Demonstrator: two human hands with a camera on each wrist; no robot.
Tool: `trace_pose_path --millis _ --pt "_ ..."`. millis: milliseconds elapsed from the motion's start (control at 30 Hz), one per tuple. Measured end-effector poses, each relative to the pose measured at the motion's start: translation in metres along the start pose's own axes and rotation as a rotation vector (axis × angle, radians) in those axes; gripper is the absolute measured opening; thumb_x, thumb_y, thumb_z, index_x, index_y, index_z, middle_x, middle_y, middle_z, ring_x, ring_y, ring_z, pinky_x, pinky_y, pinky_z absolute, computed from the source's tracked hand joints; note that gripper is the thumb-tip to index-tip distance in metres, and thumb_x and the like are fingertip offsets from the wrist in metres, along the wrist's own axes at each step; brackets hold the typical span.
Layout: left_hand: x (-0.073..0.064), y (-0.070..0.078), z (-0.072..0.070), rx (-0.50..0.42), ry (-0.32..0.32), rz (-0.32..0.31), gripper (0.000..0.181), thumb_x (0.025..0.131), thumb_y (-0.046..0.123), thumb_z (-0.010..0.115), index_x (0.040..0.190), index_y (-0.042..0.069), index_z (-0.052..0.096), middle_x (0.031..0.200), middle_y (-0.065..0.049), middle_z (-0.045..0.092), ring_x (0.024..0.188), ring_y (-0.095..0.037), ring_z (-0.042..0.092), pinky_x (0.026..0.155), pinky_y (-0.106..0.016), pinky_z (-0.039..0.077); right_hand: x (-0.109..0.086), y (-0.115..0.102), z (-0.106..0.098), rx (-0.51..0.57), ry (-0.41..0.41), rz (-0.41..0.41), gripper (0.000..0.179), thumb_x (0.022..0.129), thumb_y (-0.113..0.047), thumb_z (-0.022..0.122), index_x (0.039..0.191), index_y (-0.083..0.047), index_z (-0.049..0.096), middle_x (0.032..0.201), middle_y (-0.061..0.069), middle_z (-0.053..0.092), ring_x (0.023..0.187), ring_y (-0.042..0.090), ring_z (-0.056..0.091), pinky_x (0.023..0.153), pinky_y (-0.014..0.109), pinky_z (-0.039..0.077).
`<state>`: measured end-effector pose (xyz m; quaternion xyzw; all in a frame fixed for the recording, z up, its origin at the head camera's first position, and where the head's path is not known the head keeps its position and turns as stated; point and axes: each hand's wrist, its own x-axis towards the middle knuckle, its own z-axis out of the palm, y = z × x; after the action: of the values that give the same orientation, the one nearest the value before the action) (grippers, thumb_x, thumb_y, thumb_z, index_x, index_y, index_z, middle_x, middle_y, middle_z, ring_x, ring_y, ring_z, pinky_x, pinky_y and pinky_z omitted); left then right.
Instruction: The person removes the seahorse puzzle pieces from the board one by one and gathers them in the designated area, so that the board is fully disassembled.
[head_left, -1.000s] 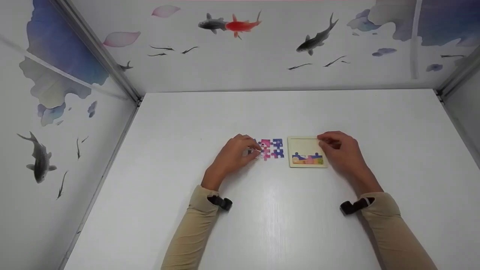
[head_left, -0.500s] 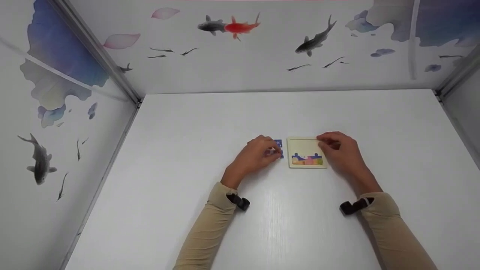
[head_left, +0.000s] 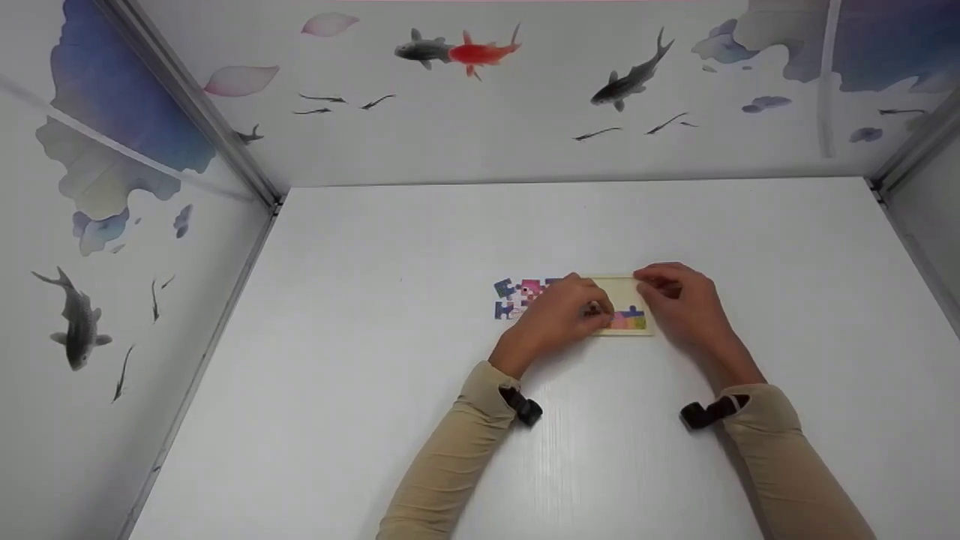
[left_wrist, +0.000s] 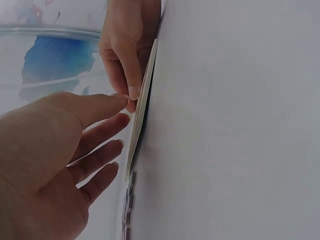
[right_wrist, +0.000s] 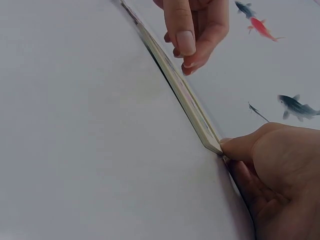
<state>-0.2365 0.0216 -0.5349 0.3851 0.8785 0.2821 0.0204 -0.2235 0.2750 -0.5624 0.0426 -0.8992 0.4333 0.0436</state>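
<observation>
A square wooden puzzle tray [head_left: 621,290] lies on the table, with a colourful row of joined pieces [head_left: 630,321] along its near side. My right hand [head_left: 681,300] pinches the tray's right edge near the far corner; the right wrist view shows the thumb on its rim. Over the tray's left part hovers my left hand [head_left: 559,315], its fingers loosely bent. In the right wrist view, nothing shows between the left thumb [right_wrist: 186,42] and forefinger. Left of the tray lie several loose jigsaw pieces [head_left: 504,288], blue and pink, partly hidden by the left hand.
The white table [head_left: 360,360] reaches back to a wall [head_left: 480,142] painted with fish and petals. A second painted wall [head_left: 187,300] stands at the left. Each wrist wears a black strap with a small camera [head_left: 529,412].
My left hand has moved rightward from above the loose pieces to above the tray, uncovering the leftmost pieces. The right hand and the tray have stayed put.
</observation>
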Motion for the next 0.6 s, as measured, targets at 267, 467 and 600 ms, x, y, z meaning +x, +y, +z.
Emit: trace_pose_path --millis 267,467,600 --pt "0.012 0.016 0.013 0.039 -0.036 -0.010 0.022 0.104 0.032 0.075 0.121 0.019 0.079 0.120 0.006 0.075 0.115 -0.012 0.064 0.101 -0.024 0.051 0.000 0.000 -0.001 -0.001 0.003 -0.017 0.027 0.107 -0.025 0.071 0.131 -0.016 0.078 0.127 0.008 0.074 0.104 0.012 0.065 0.085 0.008 0.047" --pt "0.016 0.025 0.019 0.080 -0.038 -0.023 0.027 0.104 0.033 0.074 0.125 0.017 0.078 0.122 0.003 0.071 0.116 -0.012 0.063 0.103 -0.025 0.051 -0.001 0.000 -0.002 0.007 0.003 -0.022 0.027 0.107 -0.026 0.071 0.130 -0.016 0.078 0.127 0.008 0.074 0.104 0.011 0.065 0.085 0.007 0.047" --pt "0.018 0.027 0.022 0.061 -0.021 -0.028 0.024 0.105 0.029 0.073 0.124 0.015 0.078 0.121 0.001 0.071 0.112 -0.011 0.063 0.101 -0.023 0.051 0.000 0.000 -0.002 0.018 -0.003 -0.036 0.026 0.106 -0.022 0.072 0.130 -0.014 0.078 0.126 0.011 0.075 0.104 0.012 0.065 0.085 0.006 0.046"
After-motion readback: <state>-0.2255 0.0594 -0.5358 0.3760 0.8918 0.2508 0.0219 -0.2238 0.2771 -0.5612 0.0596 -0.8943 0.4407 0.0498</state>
